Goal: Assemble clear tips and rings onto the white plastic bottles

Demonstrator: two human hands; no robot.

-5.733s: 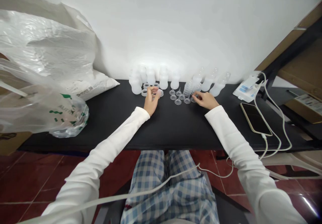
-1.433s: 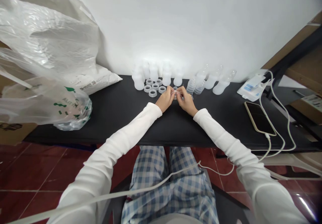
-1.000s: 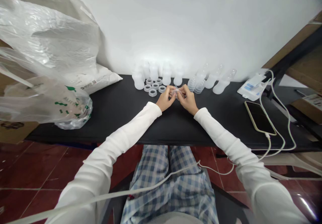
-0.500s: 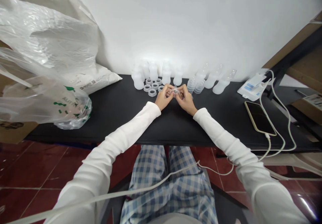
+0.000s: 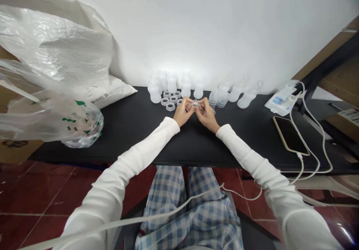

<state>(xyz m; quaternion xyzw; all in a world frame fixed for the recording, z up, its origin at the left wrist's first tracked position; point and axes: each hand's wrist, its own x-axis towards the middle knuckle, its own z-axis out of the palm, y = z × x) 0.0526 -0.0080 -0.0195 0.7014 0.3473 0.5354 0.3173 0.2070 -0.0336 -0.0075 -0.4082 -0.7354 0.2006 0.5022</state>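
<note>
My left hand (image 5: 183, 113) and my right hand (image 5: 206, 115) meet above the black table, fingers closed from both sides on a small translucent bottle ring (image 5: 195, 104). A clear nipple seems to poke up at its middle, but the fingertips cover much of it. Left of my hands lie several loose translucent rings (image 5: 170, 106). Behind them, frosted baby bottles (image 5: 154, 93) stand along the wall. To the right are stacked clear caps (image 5: 223, 99) and several frosted bottles (image 5: 246, 99) with clear caps on top.
A large white plastic bag (image 5: 84, 55) and a clear bag with green print (image 5: 81, 124) fill the left side. On the right lie a phone (image 5: 291, 136) with a white cable (image 5: 322, 145) and a white-and-blue box (image 5: 280, 100). The wall closes off the back.
The whole view has shifted slightly, so the table sits a little lower. My hands stay together on the ring, with only small finger movement.
</note>
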